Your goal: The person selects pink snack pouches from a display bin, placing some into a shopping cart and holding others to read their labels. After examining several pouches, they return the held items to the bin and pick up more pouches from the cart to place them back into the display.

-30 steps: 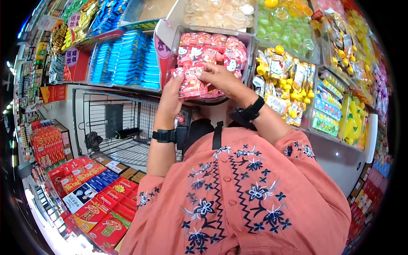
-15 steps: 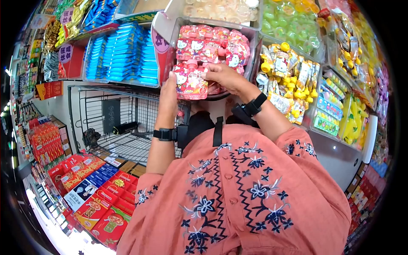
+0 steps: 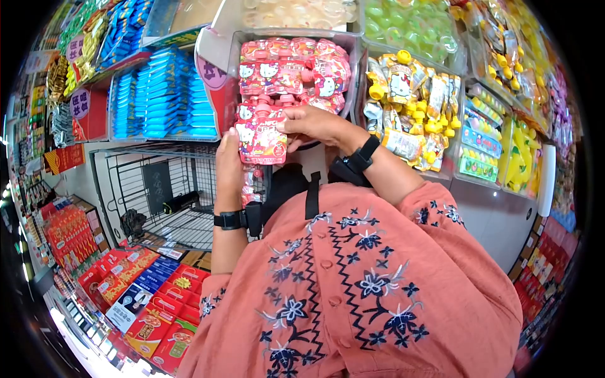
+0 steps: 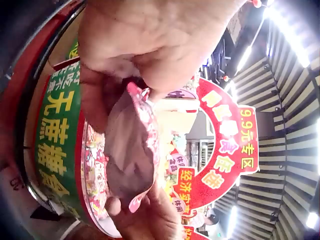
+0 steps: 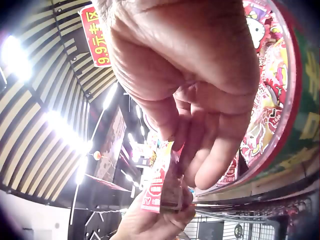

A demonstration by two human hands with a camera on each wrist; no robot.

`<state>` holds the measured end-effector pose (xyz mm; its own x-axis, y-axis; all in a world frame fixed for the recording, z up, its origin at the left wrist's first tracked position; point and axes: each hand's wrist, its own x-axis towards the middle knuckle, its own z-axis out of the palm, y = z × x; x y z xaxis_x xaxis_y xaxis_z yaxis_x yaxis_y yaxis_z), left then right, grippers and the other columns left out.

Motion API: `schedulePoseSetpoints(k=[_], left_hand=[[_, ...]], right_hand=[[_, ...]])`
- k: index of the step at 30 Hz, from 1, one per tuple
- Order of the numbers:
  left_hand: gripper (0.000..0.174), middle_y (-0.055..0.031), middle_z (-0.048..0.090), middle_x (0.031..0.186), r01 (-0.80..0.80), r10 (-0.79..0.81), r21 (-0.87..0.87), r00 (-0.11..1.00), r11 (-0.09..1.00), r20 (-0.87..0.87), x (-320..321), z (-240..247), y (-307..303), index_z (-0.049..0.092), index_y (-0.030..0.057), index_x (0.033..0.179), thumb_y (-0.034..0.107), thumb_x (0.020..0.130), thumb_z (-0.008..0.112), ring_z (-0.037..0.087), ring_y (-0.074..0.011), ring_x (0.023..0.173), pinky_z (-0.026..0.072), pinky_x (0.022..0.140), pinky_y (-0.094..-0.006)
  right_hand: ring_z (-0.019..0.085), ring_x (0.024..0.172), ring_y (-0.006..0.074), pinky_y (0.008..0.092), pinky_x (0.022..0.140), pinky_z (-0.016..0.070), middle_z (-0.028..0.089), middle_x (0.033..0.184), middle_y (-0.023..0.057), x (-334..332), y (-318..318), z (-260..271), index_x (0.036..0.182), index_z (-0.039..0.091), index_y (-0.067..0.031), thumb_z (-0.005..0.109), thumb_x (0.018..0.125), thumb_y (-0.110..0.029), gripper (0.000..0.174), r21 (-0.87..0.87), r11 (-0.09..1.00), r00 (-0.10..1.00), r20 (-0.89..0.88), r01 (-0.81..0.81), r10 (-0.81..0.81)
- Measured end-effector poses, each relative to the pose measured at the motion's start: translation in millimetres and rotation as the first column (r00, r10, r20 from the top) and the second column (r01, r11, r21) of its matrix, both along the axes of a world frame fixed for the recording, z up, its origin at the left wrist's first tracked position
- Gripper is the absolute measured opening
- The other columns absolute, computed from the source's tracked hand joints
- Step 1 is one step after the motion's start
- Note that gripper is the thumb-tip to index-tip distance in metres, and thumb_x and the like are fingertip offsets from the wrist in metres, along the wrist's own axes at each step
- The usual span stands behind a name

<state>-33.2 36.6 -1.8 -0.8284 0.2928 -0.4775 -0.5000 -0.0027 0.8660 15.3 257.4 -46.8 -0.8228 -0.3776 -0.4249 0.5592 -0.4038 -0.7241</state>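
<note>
A pink-red spouted pouch point(image 3: 261, 140) with a cartoon cat print is held upright in front of the body, its printed side facing up to the head camera. My left hand point(image 3: 229, 165) pinches its left edge. On the opposite edge, my right hand point(image 3: 318, 126) grips it between thumb and fingers. The left wrist view shows the pouch's plain, creased back point(image 4: 131, 150) between both hands. Just beyond, a clear bin point(image 3: 358, 63) holds several matching pouches point(image 3: 271, 75).
Below and left of the hands stands a wire shopping cart point(image 3: 135, 201). Blue packets point(image 3: 165, 94) fill a bin to the left. Yellow-capped pouches point(image 3: 413, 120) lie in one to the right. Red gift boxes point(image 3: 151, 324) are stacked at lower left.
The pouch has come a little closer to the body, away from the bin, with both hands still gripping it. The head view has shifted, so the shelves appear farther left.
</note>
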Motion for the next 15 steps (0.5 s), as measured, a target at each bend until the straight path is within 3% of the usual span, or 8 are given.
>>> schedulePoseSetpoints(k=[5,9,11,12,15], left_hand=[[0.034,-0.0041,0.064,0.103,0.153,-0.154,-0.063,0.988,0.986,-0.021,-2.9,-5.6,-8.3,0.06,0.0007,0.114,0.031,0.106,0.048,0.063,-0.0103,0.088,0.0507,0.078,-0.0273],[0.033,-0.0069,0.064,0.109,0.001,-0.002,-0.028,0.999,1.0,-0.037,-6.2,-7.7,-10.6,0.059,-0.0002,0.116,0.029,0.106,0.048,0.064,-0.014,0.095,0.0506,0.085,-0.0302],[0.033,-0.0071,0.064,0.109,-0.092,0.095,0.044,0.994,0.995,-0.055,-12.9,-4.0,-3.2,0.059,0.0002,0.117,0.029,0.106,0.047,0.065,-0.0145,0.096,0.051,0.085,-0.0306],[0.03,-0.0051,0.064,0.104,-0.12,0.123,0.053,0.991,0.991,-0.052,-13.4,8.0,6.7,0.059,0.0021,0.114,0.028,0.107,0.045,0.065,-0.0133,0.092,0.0523,0.079,-0.029],[0.026,-0.0025,0.061,0.096,-0.041,0.045,0.06,0.996,0.997,-0.078,-25.1,-5.0,12.3,0.058,0.005,0.106,0.027,0.106,0.044,0.064,-0.0104,0.083,0.0517,0.071,-0.0261]], right_hand=[[0.068,0.08,0.0144,0.0291,0.074,0.0603,0.068,0.097,0.0068,4.0,3.6,5.5,0.099,0.064,-0.0043,0.063,0.098,-0.03,0.026,-0.007,0.999,0.999,0.021,-0.038,0.038],[0.07,0.079,0.0163,0.0289,0.071,0.0597,0.069,0.096,0.0091,1.0,30.1,14.2,0.099,0.064,-0.0035,0.059,0.1,-0.029,0.026,0.136,0.988,0.997,-0.046,0.07,-0.065],[0.071,0.087,0.0205,0.0281,0.069,0.0578,0.07,0.097,0.0105,-2.8,44.3,6.1,0.101,0.062,-0.0018,0.054,0.101,-0.026,0.026,0.228,0.899,0.928,-0.098,0.373,-0.36],[0.071,0.088,0.0204,0.0285,0.07,0.0578,0.07,0.099,0.0112,-3.4,54.3,13.5,0.102,0.062,-0.0015,0.054,0.101,-0.025,0.025,0.24,0.846,0.879,-0.103,0.476,-0.465],[0.071,0.088,0.0198,0.0291,0.07,0.0579,0.07,0.102,0.0128,-3.7,79.4,20.7,0.103,0.06,-0.0012,0.054,0.101,-0.025,0.024,0.245,0.693,0.734,-0.176,0.678,-0.656]])
